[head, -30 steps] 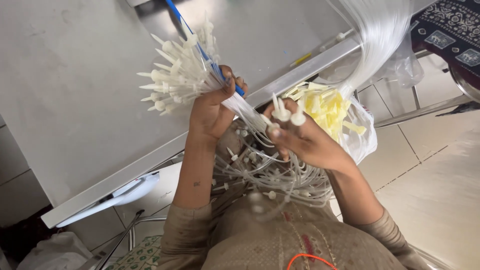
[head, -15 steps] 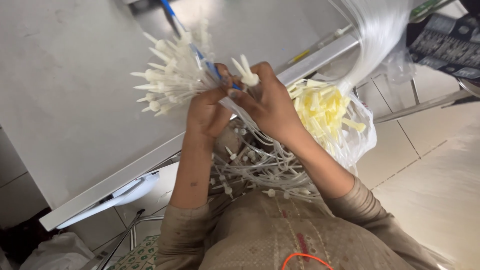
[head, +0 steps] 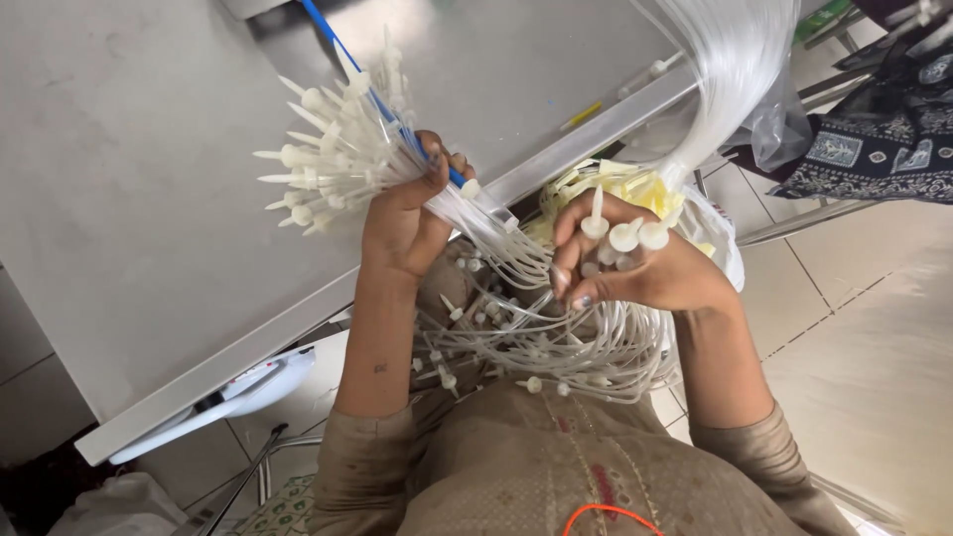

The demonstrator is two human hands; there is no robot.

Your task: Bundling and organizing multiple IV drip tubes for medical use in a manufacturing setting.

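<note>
Far left, a grey flat worktop (head: 129, 199) with a pale metal edge running diagonally

Above it, a fanned bunch of white plastic tubes with pointed tips (head: 333, 164), tips spread outward, a thin blue strip (head: 342, 55) running up through the bunch

Left hand (head: 402, 223) wrapped around the bunch's neck, fingers (head: 437, 159) clamped together on it, just off the worktop edge

From that grip, thin white tubing trailing down into a tangled loose heap on the lap (head: 536, 337), many capped ends scattered among the loops

Right hand (head: 635, 268) beside the left, near but apart, fingers (head: 571, 273) curled shut on a few white capped tube ends (head: 625, 233) standing up above the knuckles

Behind it, a clear bag of pale yellow plastic pieces (head: 635, 194) and a hanging sheaf of clear fine strands (head: 735, 69)

Far right, tiled floor (head: 854, 328) and dark patterned cloth (head: 874, 139)

By the look of things, well under way: a thick bunch already gathered, a handful next in line, a large tangle on the lap apparently still unsorted
</note>
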